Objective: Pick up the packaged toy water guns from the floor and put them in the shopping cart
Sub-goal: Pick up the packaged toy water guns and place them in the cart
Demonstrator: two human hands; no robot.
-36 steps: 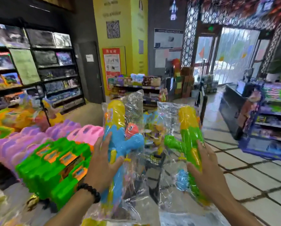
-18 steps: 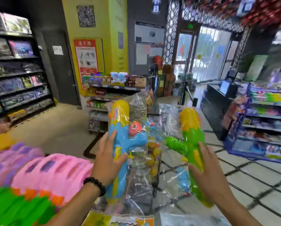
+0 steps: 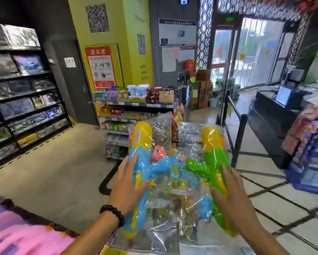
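Holding two packaged toys upright side by side, the person has both hands raised in front of the chest. The left hand (image 3: 128, 188) wraps the barrel of the blue water gun (image 3: 143, 173), its thumb curled across the front of the clear bag and its fingers lying up the barrel's left side; a black bead bracelet (image 3: 114, 213) sits on that wrist. The right hand (image 3: 233, 197) grips the green water gun (image 3: 215, 166) in the same way, thumb pressed across the yellow part of the barrel and fingers reaching up its right side. Both guns have yellow tops pointing toward 12 o'clock, and their side handles face each other, close but apart (the blue one carries an orange cartoon face). Crinkled clear plastic bags (image 3: 165, 214) hang around and between the two toys, with more coloured pieces inside that are too blurred to name. At 12 o'clock beyond the toys stands a low snack shelf (image 3: 134, 105) in front of a yellow pillar (image 3: 128, 39) bearing a red notice (image 3: 101, 67). At 9 o'clock dark shelves (image 3: 23, 100) hold boxed goods. At 2 o'clock a checkout table (image 3: 276, 115) carries a screen, with glass doors (image 3: 254, 52) behind it. A blurred pink and purple item (image 3: 16, 234) fills the corner at 8 o'clock. I cannot make out the shopping cart.
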